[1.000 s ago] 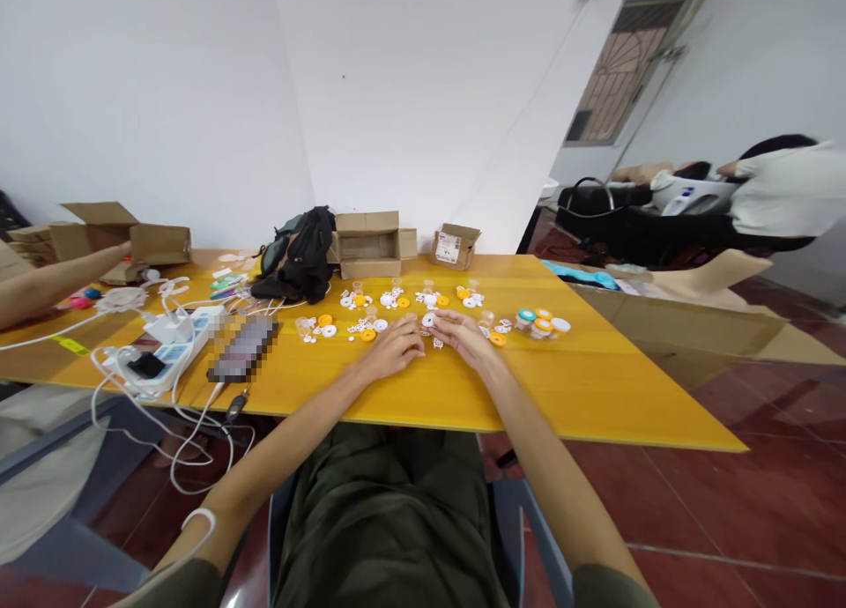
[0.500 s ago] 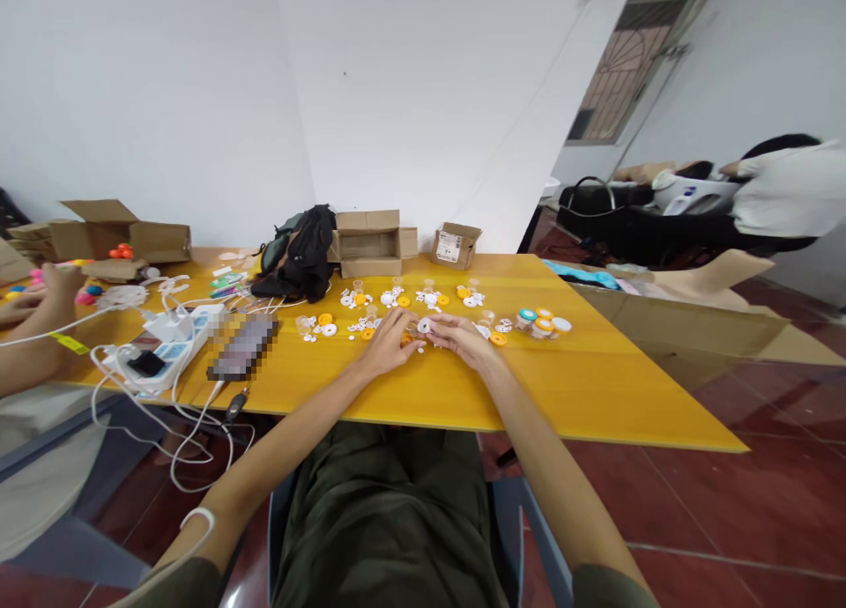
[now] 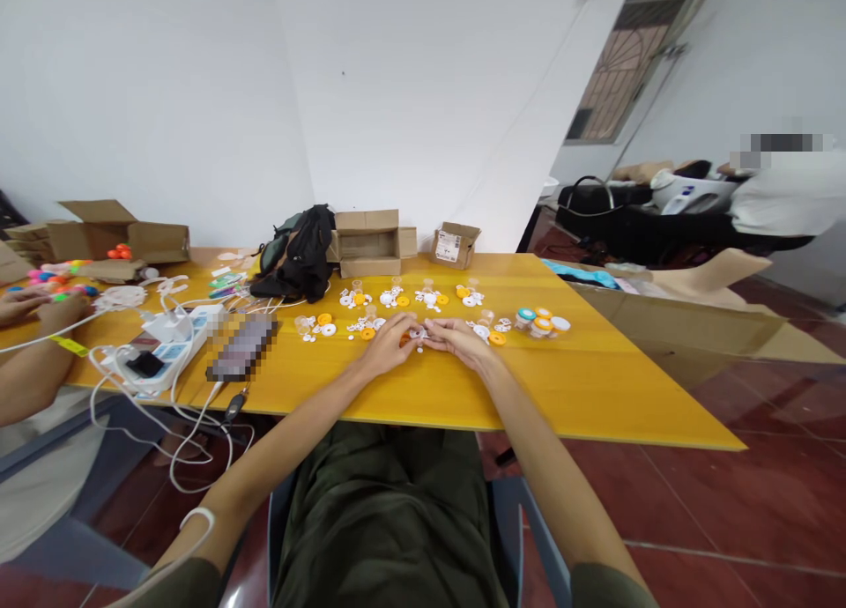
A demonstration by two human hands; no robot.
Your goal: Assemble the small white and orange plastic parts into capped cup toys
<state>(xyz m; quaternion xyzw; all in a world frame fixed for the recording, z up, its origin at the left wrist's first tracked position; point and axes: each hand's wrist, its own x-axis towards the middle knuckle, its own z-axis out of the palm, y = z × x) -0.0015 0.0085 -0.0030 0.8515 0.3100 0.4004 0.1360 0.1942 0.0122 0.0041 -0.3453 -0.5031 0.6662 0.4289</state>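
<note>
Near the front edge of the yellow tabletop [image 3: 595, 388], at its middle, the left hand [image 3: 389, 344] and the right hand [image 3: 459, 339] meet with their fingertips. Together they pinch a small white part [image 3: 419, 333], which sits just above the tabletop between both hands; so each hand is closed on this piece. To do this step well, I think the wrists should rest on the tabletop and the grip should be light, because the part is tiny and can easily slip or spring away.

Behind the hands, toward the far edge, lie rows of white and orange discs [image 3: 397, 300], and to the right stand some small capped jars [image 3: 542, 322].

Compared with one second ago, the hands were then flat and a little apart; now they are joined. At the left edge, another person's hand [image 3: 63, 308] has pulled back toward the near side.
</note>
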